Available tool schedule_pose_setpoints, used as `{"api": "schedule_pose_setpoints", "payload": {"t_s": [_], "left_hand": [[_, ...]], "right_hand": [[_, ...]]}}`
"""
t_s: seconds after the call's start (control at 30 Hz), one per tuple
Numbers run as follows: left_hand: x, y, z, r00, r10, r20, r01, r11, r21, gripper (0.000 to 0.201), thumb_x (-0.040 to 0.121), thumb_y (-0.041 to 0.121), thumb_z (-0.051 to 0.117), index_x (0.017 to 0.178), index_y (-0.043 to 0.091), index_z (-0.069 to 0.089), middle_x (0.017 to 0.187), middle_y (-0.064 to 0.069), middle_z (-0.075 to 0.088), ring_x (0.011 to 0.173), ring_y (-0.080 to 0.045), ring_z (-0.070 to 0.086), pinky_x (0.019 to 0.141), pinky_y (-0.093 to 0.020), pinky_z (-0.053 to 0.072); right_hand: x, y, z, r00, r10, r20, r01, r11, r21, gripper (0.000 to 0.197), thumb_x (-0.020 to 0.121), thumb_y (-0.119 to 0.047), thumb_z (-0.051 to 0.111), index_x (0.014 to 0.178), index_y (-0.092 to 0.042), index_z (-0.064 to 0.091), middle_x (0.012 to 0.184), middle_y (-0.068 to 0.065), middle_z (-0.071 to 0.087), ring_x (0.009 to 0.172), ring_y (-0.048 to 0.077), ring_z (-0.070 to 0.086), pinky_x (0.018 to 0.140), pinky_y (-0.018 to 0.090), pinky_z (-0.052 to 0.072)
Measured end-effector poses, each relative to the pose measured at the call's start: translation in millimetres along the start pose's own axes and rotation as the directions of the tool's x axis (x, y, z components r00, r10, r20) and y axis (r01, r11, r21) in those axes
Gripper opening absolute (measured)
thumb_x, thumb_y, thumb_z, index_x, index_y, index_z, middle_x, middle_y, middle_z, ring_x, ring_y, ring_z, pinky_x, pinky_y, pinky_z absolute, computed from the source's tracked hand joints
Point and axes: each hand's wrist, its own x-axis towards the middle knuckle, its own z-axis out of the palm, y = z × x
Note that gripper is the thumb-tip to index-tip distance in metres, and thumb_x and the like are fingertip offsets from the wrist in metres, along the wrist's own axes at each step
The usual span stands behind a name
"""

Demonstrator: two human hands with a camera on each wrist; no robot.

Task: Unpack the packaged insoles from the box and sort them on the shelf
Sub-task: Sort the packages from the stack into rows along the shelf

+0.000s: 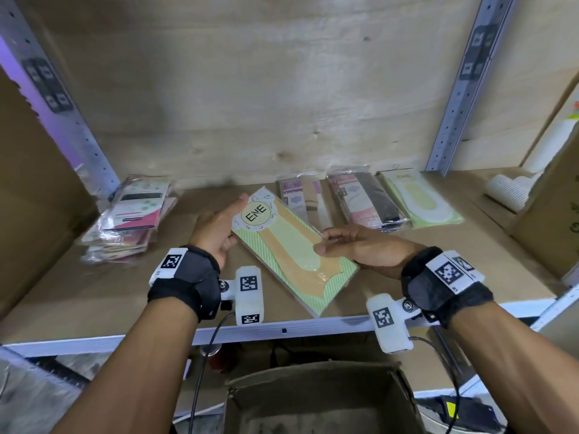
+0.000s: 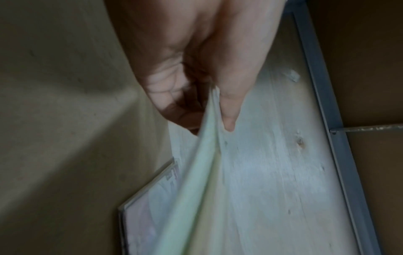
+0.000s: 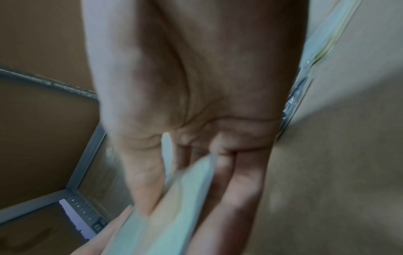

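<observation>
Both hands, the left hand (image 1: 216,230) and right hand (image 1: 360,249), pinch a green ENE insole pack (image 1: 291,245) above the shelf (image 1: 94,296); several packs (image 1: 369,198) already lie sorted; the box (image 1: 316,399) below looks nearly emptied, its bottom blurred

— Surface under inspection?

— A brown board shelf (image 1: 454,270) with a pale metal front rail, wood panel behind.

— Contents, taken from the green ENE pack (image 1: 421,200) at the back?

— Just left of it, a pink-and-black pack (image 1: 368,198); next left, a purple-and-tan pack (image 1: 305,195). Far left, a slumped stack of pink packs (image 1: 128,217). Right of it, a cardboard carton (image 1: 551,214).
</observation>
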Motion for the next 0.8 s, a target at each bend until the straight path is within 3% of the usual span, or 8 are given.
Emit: {"api": "schedule_pose_setpoints", "payload": {"t_s": [0.07, 0.1, 0.23, 0.33, 0.47, 0.57, 0.67, 0.8], "left_hand": [[1, 0, -1, 0.999, 0.001, -0.045, -0.003, 1.0, -0.031, 0.051, 0.089, 0.034, 0.073, 0.127, 0.0, 0.063, 0.112, -0.014, 0.074, 0.087, -0.021, 0.07, 0.069, -0.026, 0.059], [0, 0, -2, 0.999, -0.002, -0.036, 0.0, 0.999, -0.049, 0.051, 0.089, 0.035, 0.072, 0.127, 0.001, 0.064, 0.114, -0.014, 0.074, 0.092, -0.022, 0.07, 0.072, -0.027, 0.059], [-14, 0, 4, 0.977, -0.028, 0.213, 0.014, 0.998, 0.066, 0.043, 0.089, 0.036, 0.072, 0.121, 0.009, 0.067, 0.112, -0.011, 0.076, 0.102, -0.022, 0.073, 0.072, -0.025, 0.06], [-25, -7, 19, 0.922, -0.028, 0.386, -0.061, 0.975, 0.215, 0.034, 0.087, 0.02, 0.076, 0.119, 0.012, 0.069, 0.111, -0.008, 0.076, 0.096, -0.023, 0.074, 0.075, -0.028, 0.061], [-26, -6, 38, 0.919, 0.022, 0.393, -0.133, 0.958, 0.256, 0.034, 0.086, 0.01, 0.075, 0.119, 0.005, 0.068, 0.113, -0.015, 0.074, 0.1, -0.027, 0.072, 0.086, -0.036, 0.061], [-20, -1, 54, 0.914, 0.054, 0.402, -0.154, 0.963, 0.221, 0.035, 0.086, 0.002, 0.073, 0.12, -0.001, 0.065, 0.115, -0.022, 0.071, 0.099, -0.027, 0.072, 0.082, -0.032, 0.062], [-14, 0, 81, 0.891, 0.051, 0.451, -0.186, 0.948, 0.259, 0.035, 0.083, -0.004, 0.074, 0.116, 0.002, 0.066, 0.107, -0.018, 0.072, 0.081, -0.02, 0.073, 0.073, -0.023, 0.061], [-5, -5, 136, 0.894, 0.039, 0.446, -0.197, 0.929, 0.313, 0.043, 0.08, -0.011, 0.074, 0.121, -0.014, 0.058, 0.112, -0.029, 0.067, 0.08, -0.023, 0.071, 0.065, -0.021, 0.06]], "right_hand": [[-3, 1, -4, 0.997, 0.016, 0.08, -0.016, 1.0, 0.003, 0.014, 0.093, -0.019, 0.066, 0.103, -0.01, 0.069, 0.094, -0.001, 0.074, 0.081, 0.013, 0.07, 0.059, 0.023, 0.058], [-4, 0, -5, 0.996, 0.008, 0.086, -0.008, 1.0, 0.006, 0.015, 0.094, -0.016, 0.063, 0.105, -0.005, 0.066, 0.096, 0.003, 0.073, 0.082, 0.016, 0.069, 0.057, 0.027, 0.059], [-3, -7, -5, 0.994, -0.088, -0.065, 0.092, 0.994, 0.066, 0.036, 0.094, -0.017, 0.062, 0.111, 0.014, 0.055, 0.105, 0.012, 0.054, 0.094, 0.021, 0.056, 0.06, 0.028, 0.059], [0, -8, -7, 0.982, -0.093, -0.167, 0.117, 0.983, 0.143, 0.044, 0.092, -0.017, 0.065, 0.124, 0.011, 0.054, 0.118, 0.021, 0.062, 0.101, 0.022, 0.061, 0.06, 0.029, 0.059], [1, -10, -17, 0.95, -0.099, -0.295, 0.145, 0.979, 0.141, 0.024, 0.084, -0.021, 0.074, 0.098, -0.002, 0.068, 0.095, 0.006, 0.075, 0.084, 0.016, 0.071, 0.058, 0.028, 0.06], [3, -13, -33, 0.9, -0.088, -0.426, 0.174, 0.971, 0.167, 0.025, 0.08, -0.019, 0.078, 0.091, -0.002, 0.063, 0.092, 0.009, 0.074, 0.078, 0.021, 0.074, 0.056, 0.026, 0.06], [-4, -13, -54, 0.84, -0.077, -0.538, 0.216, 0.955, 0.201, 0.022, 0.085, -0.014, 0.075, 0.095, -0.001, 0.061, 0.096, 0.016, 0.072, 0.073, 0.022, 0.073, 0.055, 0.024, 0.059], [-27, -7, -97, 0.834, -0.044, -0.549, 0.163, 0.972, 0.169, 0.025, 0.088, -0.015, 0.071, 0.103, 0.004, 0.066, 0.101, 0.016, 0.071, 0.078, 0.022, 0.07, 0.063, 0.026, 0.06]]}}
